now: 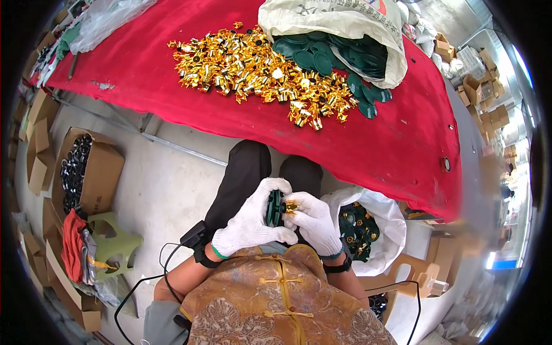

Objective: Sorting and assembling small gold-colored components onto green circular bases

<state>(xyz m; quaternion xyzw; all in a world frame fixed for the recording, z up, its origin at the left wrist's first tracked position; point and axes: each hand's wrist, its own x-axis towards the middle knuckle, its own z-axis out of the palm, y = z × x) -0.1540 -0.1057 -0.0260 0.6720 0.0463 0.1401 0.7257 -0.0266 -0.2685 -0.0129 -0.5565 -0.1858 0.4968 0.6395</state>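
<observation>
Both hands wear white knit gloves and meet above my lap. My left hand [253, 221] grips a small stack of dark green round discs [274, 208], held on edge. In the fingers of my right hand [315, 221] is a shiny gold plastic piece [291, 206], pressed close against the face of the discs. Whether it is seated in a disc I cannot tell. On the red-covered table ahead lies a wide heap of similar gold pieces [230, 63]. Dark green discs [313, 54] spill from a white woven sack [345, 20] beside that heap.
At my right stands an open white sack [386, 230] containing green discs with gold pieces on them. A cardboard box [103, 172] of dark parts is on the left, near a green plastic stool [118, 244]. The red table edge [230, 133] runs just beyond my knees. Cables hang beside both forearms.
</observation>
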